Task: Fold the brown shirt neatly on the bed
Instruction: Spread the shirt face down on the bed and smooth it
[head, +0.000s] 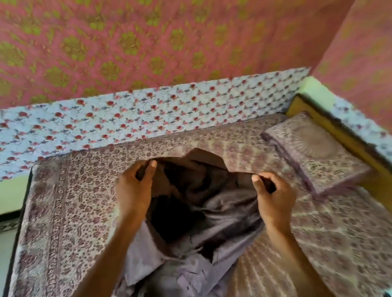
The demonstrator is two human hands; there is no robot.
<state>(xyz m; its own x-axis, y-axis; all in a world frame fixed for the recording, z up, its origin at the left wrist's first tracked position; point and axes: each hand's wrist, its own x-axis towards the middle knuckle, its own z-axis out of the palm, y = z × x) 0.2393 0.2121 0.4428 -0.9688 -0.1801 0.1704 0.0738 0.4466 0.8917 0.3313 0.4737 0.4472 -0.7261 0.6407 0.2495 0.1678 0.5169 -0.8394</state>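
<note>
Right now both hands grip the brown shirt (218,211) by its upper edge. The left hand (134,190) pinches the cloth with its thumb in front and its fingers curled behind; the right hand (273,201) clenches a fold the same way. Between the two hands the shirt sags in dark, bunched folds, and its lower part lies crumpled on the bed (73,206) between the forearms. The picture is blurred, so any tag on the cloth cannot be read. Beyond the right hand, further to its right, lies a pillow (314,154) in the same paisley print as the sheet. Past both hands runs a flowered tile band (143,114) below the pink patterned wall (132,22).
</note>
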